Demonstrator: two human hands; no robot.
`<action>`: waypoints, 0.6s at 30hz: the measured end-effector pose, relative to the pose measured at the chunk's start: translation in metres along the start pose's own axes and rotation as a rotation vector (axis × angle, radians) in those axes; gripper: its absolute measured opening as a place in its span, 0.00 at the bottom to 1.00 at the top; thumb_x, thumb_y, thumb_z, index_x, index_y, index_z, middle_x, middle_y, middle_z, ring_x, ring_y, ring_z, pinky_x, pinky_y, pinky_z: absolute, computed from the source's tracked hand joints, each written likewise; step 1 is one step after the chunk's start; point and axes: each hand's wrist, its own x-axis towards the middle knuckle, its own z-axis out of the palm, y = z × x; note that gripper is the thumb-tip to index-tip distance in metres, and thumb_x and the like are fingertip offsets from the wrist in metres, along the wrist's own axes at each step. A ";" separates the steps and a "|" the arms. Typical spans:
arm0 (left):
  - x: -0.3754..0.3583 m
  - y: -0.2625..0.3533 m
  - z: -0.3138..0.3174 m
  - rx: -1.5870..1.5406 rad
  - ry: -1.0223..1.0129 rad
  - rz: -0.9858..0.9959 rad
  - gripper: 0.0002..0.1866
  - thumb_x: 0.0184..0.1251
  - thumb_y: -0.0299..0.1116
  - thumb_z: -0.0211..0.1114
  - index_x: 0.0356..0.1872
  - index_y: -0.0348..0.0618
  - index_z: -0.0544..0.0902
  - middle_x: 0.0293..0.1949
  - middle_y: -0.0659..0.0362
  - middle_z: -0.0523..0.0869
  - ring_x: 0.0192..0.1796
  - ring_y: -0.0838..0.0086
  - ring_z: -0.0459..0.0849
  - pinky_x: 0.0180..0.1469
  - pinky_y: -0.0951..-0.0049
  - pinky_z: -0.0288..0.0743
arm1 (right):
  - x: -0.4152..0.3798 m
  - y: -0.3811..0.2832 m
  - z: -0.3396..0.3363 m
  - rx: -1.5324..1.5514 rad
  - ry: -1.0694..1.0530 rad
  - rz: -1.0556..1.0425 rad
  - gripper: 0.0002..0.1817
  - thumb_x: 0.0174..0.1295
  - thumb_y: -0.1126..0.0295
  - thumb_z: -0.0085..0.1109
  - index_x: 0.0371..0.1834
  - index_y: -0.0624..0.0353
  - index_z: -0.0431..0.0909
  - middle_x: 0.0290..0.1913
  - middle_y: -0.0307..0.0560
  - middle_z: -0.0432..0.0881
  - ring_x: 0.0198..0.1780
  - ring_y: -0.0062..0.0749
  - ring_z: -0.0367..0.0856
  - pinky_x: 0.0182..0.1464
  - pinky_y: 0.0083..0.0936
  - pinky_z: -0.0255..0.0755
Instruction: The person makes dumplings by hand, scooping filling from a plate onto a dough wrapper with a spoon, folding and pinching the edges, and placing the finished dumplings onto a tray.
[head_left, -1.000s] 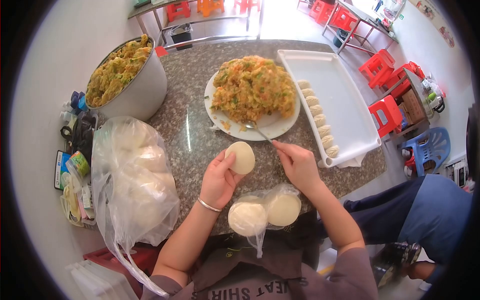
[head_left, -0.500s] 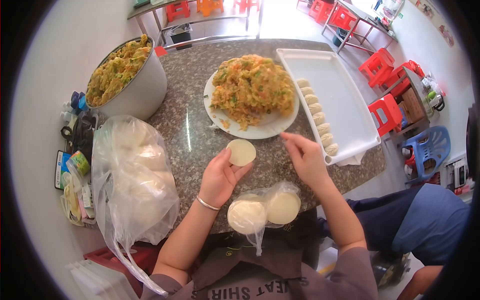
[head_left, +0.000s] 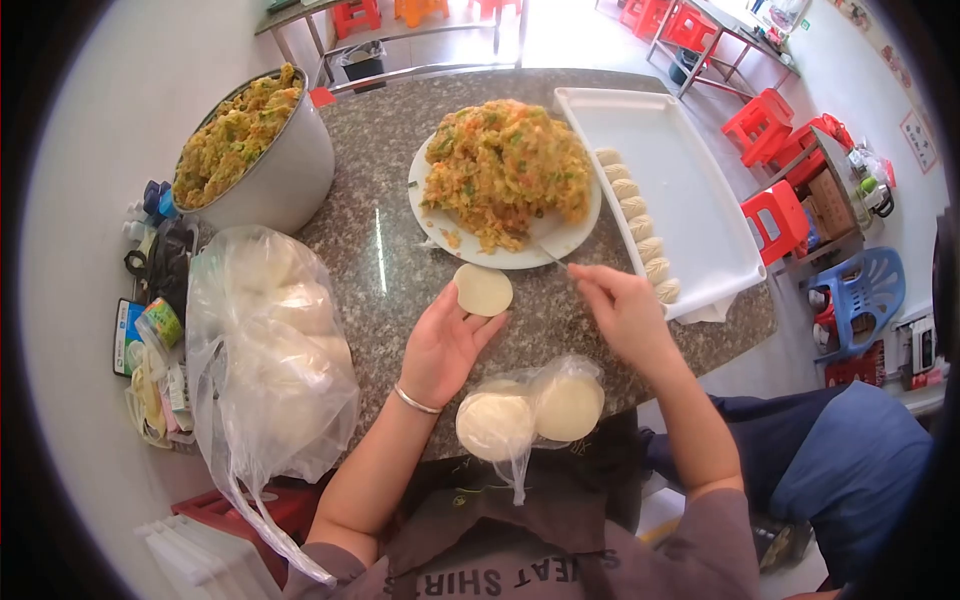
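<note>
A round dough wrapper rests on the fingers of my left hand, its edge held by the thumb. My right hand pinches the handle of a thin metal utensil, whose far end reaches into the filling. That orange and green filling is heaped on a white plate in front of both hands. Between my forearms, near the table edge, lie two stacks of wrappers in clear plastic.
At the right, a white tray holds a row of several dumplings. A pot of filling and a plastic bag of dough stand at the left. A person's blue-clad leg is at the lower right.
The utensil in my right hand now shows clearly against the plate's edge. The whole view has shifted slightly. The wrapper remains on my left hand.
</note>
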 end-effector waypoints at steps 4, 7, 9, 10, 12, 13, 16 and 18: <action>-0.002 -0.001 0.002 0.007 0.003 -0.009 0.22 0.76 0.44 0.47 0.62 0.40 0.68 0.62 0.53 0.74 0.65 0.62 0.71 0.70 0.56 0.60 | -0.003 -0.001 0.002 -0.009 -0.052 0.101 0.11 0.63 0.75 0.54 0.47 0.64 0.81 0.31 0.57 0.83 0.28 0.40 0.82 0.34 0.28 0.73; -0.002 0.001 0.002 -0.002 -0.017 0.012 0.23 0.76 0.44 0.47 0.63 0.40 0.67 0.63 0.54 0.73 0.66 0.62 0.70 0.70 0.56 0.59 | -0.012 -0.004 0.003 0.019 -0.010 0.056 0.12 0.63 0.75 0.55 0.48 0.65 0.81 0.31 0.57 0.83 0.27 0.38 0.81 0.33 0.28 0.73; -0.001 0.000 0.002 -0.033 -0.039 -0.003 0.24 0.76 0.45 0.47 0.64 0.40 0.66 0.64 0.54 0.72 0.68 0.61 0.68 0.71 0.56 0.58 | -0.021 -0.007 0.004 0.056 -0.006 0.061 0.12 0.63 0.75 0.54 0.48 0.65 0.80 0.31 0.56 0.83 0.27 0.38 0.81 0.33 0.28 0.73; -0.001 0.001 0.002 -0.033 -0.035 -0.002 0.24 0.76 0.45 0.47 0.64 0.40 0.66 0.64 0.54 0.72 0.68 0.61 0.68 0.71 0.56 0.58 | -0.024 -0.009 0.003 0.086 0.003 0.066 0.12 0.64 0.74 0.54 0.48 0.65 0.80 0.31 0.56 0.83 0.26 0.37 0.80 0.32 0.28 0.73; -0.002 0.001 0.003 -0.059 -0.124 -0.012 0.26 0.76 0.44 0.48 0.68 0.43 0.61 0.67 0.57 0.68 0.69 0.64 0.66 0.71 0.58 0.57 | -0.030 -0.019 0.001 0.077 -0.037 0.106 0.12 0.63 0.75 0.55 0.48 0.64 0.80 0.31 0.56 0.83 0.26 0.37 0.80 0.33 0.28 0.73; -0.002 0.001 0.003 -0.061 -0.121 -0.012 0.26 0.76 0.44 0.48 0.68 0.43 0.61 0.67 0.57 0.68 0.69 0.64 0.66 0.71 0.58 0.57 | -0.032 -0.022 0.000 0.066 -0.073 0.144 0.12 0.63 0.75 0.55 0.49 0.64 0.80 0.30 0.55 0.83 0.26 0.36 0.80 0.33 0.27 0.73; -0.002 0.003 0.006 -0.106 -0.166 0.000 0.27 0.76 0.43 0.47 0.69 0.41 0.58 0.68 0.55 0.66 0.70 0.64 0.63 0.72 0.59 0.55 | -0.038 -0.023 0.004 0.039 -0.129 0.087 0.12 0.62 0.75 0.56 0.49 0.63 0.81 0.32 0.55 0.83 0.29 0.38 0.82 0.35 0.27 0.75; -0.003 0.003 0.009 -0.093 -0.134 0.071 0.28 0.77 0.44 0.43 0.69 0.35 0.57 0.68 0.49 0.65 0.71 0.60 0.62 0.73 0.58 0.53 | -0.040 -0.023 0.007 0.025 -0.122 0.024 0.13 0.62 0.76 0.56 0.48 0.62 0.81 0.32 0.55 0.83 0.30 0.39 0.83 0.35 0.28 0.75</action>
